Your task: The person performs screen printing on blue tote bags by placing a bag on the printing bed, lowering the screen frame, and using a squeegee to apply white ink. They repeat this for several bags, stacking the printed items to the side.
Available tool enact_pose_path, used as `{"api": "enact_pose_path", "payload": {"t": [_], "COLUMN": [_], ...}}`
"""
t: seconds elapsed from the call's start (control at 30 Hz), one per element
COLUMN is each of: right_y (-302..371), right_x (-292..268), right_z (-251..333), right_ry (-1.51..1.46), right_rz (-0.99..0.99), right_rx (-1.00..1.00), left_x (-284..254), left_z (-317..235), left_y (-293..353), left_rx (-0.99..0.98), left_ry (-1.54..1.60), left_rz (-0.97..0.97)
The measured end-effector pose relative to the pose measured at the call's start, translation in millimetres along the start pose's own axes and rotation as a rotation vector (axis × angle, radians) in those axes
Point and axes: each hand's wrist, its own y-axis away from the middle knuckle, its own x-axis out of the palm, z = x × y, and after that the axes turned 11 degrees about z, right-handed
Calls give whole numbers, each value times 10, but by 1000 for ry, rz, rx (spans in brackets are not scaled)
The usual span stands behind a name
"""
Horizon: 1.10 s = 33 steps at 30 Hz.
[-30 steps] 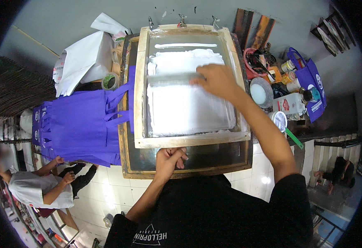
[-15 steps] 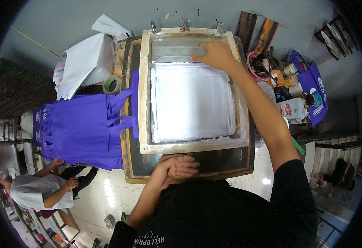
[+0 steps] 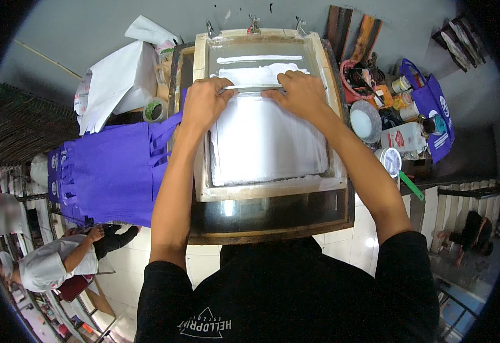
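Both my hands grip a long, thin squeegee [image 3: 254, 88] that lies crosswise over a screen printing frame. My left hand [image 3: 203, 104] is closed on its left end, and my right hand [image 3: 302, 98] on its right end, thumbs toward the middle. The pale wooden frame [image 3: 272, 192] rests on a dark, wood-edged printing table [image 3: 261, 220]. White ink [image 3: 268, 140] covers most of the mesh on the near side of the squeegee. Beyond it lie a thick band of ink and a thin white streak [image 3: 259, 59]. The squeegee's lower edge is hidden.
Purple fabric bags [image 3: 110, 166] are piled on the left, by a white sheet-covered stack [image 3: 121, 80]. At right stand jars, a white jug [image 3: 403, 137], a tub [image 3: 390, 160] with a green-handled tool [image 3: 412, 186], and a purple bag [image 3: 432, 120]. A seated person [image 3: 58, 260] is at left.
My left hand has come up from the near edge onto the squeegee, and my right hand now grips it too. Ink at the far end now lies as a band and streak.
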Motion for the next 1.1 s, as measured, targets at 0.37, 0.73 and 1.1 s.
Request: {"api": "enact_pose_path", "payload": {"t": [0.37, 0.73, 1.1], "right_y": [901, 1641, 1703], "right_x": [-181, -270, -678], "right_z": [456, 840, 765], "right_ry": [-68, -96, -187], "right_rz": [44, 96, -171], "right_rx": [-60, -71, -182], "left_x": [20, 11, 99], "left_z": [-438, -814, -380], "left_y": [968, 1749, 2190], "left_rx": [7, 4, 141], "left_ry": [19, 39, -239], "left_rz": [14, 76, -260]}}
